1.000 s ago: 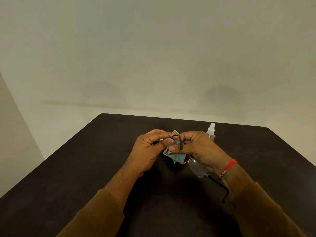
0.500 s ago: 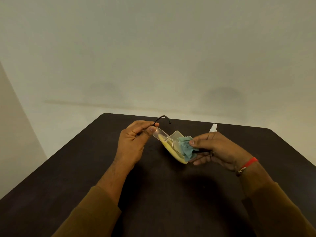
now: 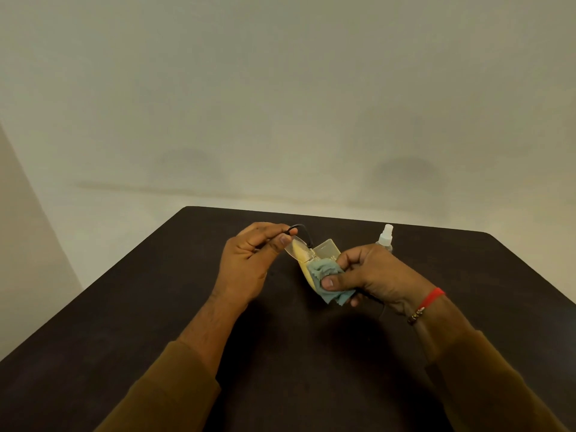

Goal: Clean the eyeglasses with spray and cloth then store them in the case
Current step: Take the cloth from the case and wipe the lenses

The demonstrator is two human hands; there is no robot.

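Observation:
The rimless eyeglasses (image 3: pixel 295 246) with thin black temples are held above the dark table. My left hand (image 3: pixel 249 263) pinches them at the left lens's outer end, where a black temple curls over my fingers. My right hand (image 3: pixel 377 275) pinches a grey-blue cloth (image 3: pixel 325 274) around the right lens, which the cloth hides. Right behind the glasses lies what looks like a yellow case with a clear flap (image 3: pixel 326 249), partly covered by the cloth. A small clear spray bottle (image 3: pixel 386 236) with a white top stands upright just beyond my right hand.
The dark table (image 3: pixel 156 307) ends in a far edge close behind the hands, with a pale wall and floor beyond. Brown sleeves cover both forearms, and a red thread and a bead bracelet sit on the right wrist.
My hands have moved apart, and the glasses now stretch between them. The cloth went from bunched between both hands to folded over the right lens under my right thumb.

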